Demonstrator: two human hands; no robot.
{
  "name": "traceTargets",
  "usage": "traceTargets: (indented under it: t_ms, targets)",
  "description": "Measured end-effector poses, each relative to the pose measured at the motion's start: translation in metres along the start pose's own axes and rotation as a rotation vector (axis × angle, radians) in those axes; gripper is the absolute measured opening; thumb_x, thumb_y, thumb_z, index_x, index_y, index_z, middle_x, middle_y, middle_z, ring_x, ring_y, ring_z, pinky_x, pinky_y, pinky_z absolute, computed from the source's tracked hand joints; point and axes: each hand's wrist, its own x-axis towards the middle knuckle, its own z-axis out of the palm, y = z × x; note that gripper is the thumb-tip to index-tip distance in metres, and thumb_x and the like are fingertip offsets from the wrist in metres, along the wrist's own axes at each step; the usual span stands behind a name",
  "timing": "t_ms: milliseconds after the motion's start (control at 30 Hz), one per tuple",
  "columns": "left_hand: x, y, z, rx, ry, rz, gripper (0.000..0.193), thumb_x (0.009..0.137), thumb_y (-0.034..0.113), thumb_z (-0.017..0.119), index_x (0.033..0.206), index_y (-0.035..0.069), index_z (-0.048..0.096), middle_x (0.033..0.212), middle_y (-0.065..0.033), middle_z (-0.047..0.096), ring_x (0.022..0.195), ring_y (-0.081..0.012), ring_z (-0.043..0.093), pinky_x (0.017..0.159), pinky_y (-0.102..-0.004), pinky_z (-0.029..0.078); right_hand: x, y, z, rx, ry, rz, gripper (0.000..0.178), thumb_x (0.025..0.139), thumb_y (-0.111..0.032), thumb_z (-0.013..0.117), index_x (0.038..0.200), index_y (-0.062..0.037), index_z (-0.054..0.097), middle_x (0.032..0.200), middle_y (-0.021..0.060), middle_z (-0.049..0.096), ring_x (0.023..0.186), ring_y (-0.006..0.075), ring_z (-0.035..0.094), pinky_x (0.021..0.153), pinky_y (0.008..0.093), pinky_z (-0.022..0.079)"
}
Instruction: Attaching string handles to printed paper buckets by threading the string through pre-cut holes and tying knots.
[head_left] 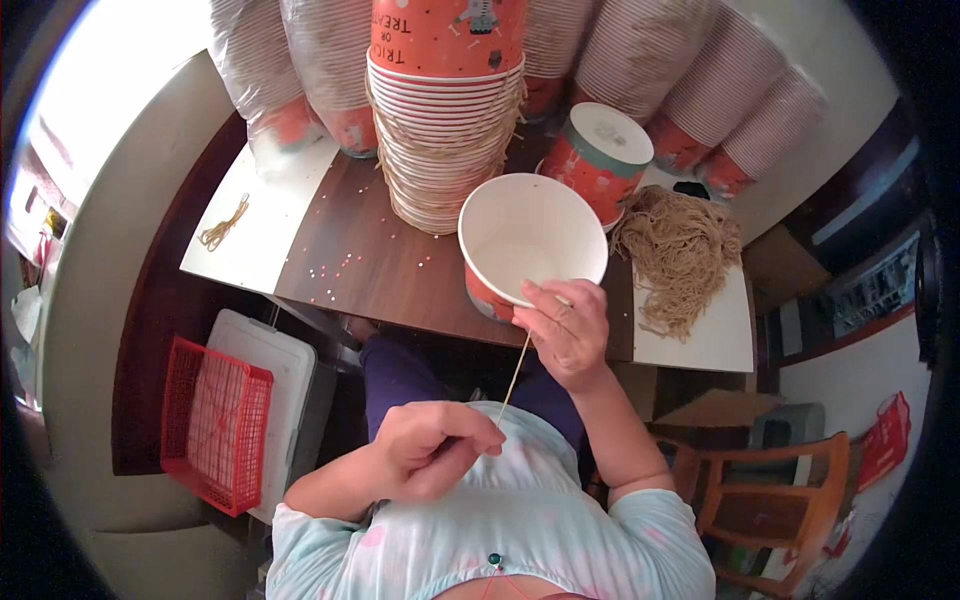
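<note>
Our right hand (pixel 566 330) grips a paper bucket (pixel 530 245) while our left hand (pixel 432 448) pinches a tan string (pixel 515 380) taut.

Orange-red cups, tan string, dark wood

The paper cup (pixel 530 245) held at the table edge is plain white inside and orange-red outside, and the cup lying on its side (pixel 598 160) behind it has the same orange-red wall with small pale figures and a white base. The tall stack of cups (pixel 445 130) shows white rims with thin red lines, topped by an orange-red cup printed with white lettering. The string (pixel 515 368) between the hands is pale tan, as is the heap of strings (pixel 680 255). The table (pixel 350 250) is dark brown wood speckled with tiny coloured dots, white sheets at both ends. The basket (pixel 215 425) is bright red; the shirt (pixel 520 520) is pale mint with faint pink patches.
</note>
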Motion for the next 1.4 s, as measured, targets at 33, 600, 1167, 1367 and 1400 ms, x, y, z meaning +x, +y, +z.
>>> traceTargets:
  t_ms: [33, 600, 1167, 1367, 1400]
  targets:
    - [0.000, 0.002, -0.001, -0.035, -0.049, -0.016, 0.026, 0.074, -0.017, 0.050, 0.094, -0.002, 0.059, 0.081, -0.0118, 0.066, 0.072, -0.0196, 0.067, 0.063, -0.0264, 0.052, 0.000, 0.003, -0.003, 0.155, -0.048, 0.010, 0.019, 0.066, -0.015, 0.076, 0.083, -0.0130, 0.067, 0.105, -0.0019, 0.067, 0.092, 0.0187, 0.060, 0.086, 0.0384, 0.040]
    - [0.106, 0.009, -0.028, 0.123, -0.226, -0.276, 0.039, 0.089, -0.005, 0.046, 0.128, -0.002, 0.040, 0.080, -0.0040, 0.058, 0.077, -0.0078, 0.057, 0.069, -0.0208, 0.045, 0.086, 0.009, -0.076, 1.285, -0.253, 0.737, 0.048, 0.078, -0.019, 0.071, 0.117, -0.0023, 0.049, 0.117, 0.0124, 0.054, 0.114, 0.0212, 0.050, 0.096, 0.0359, 0.041]
    - [0.150, -0.012, -0.058, 0.032, -0.108, -0.393, 0.033, 0.090, 0.006, 0.055, 0.123, 0.004, 0.051, 0.079, 0.0012, 0.060, 0.063, -0.0025, 0.051, 0.055, -0.0168, 0.040, 0.115, 0.048, -0.046, 0.413, -0.504, 0.322, 0.055, 0.079, -0.022, 0.072, 0.123, -0.0006, 0.048, 0.120, 0.0148, 0.052, 0.104, 0.0173, 0.054, 0.083, 0.0350, 0.048]
    - [0.174, -0.018, -0.063, -0.048, -0.092, -0.571, 0.029, 0.092, 0.009, 0.053, 0.120, 0.003, 0.051, 0.086, -0.0031, 0.063, 0.064, -0.0077, 0.059, 0.059, -0.0199, 0.047, 0.132, 0.032, -0.025, 0.975, -0.564, 0.866, 0.034, 0.087, -0.014, 0.063, 0.116, 0.0025, 0.055, 0.087, 0.0037, 0.064, 0.079, 0.0087, 0.061, 0.066, 0.0256, 0.050]
    - [0.169, -0.021, -0.065, -0.223, -0.084, -0.640, 0.029, 0.093, 0.010, 0.052, 0.121, 0.002, 0.050, 0.089, -0.0063, 0.064, 0.067, -0.0104, 0.061, 0.061, -0.0215, 0.049, 0.126, 0.036, -0.025, 0.976, -0.568, 0.866, 0.034, 0.087, -0.014, 0.063, 0.116, 0.0025, 0.055, 0.087, 0.0037, 0.064, 0.079, 0.0087, 0.061, 0.066, 0.0256, 0.050]
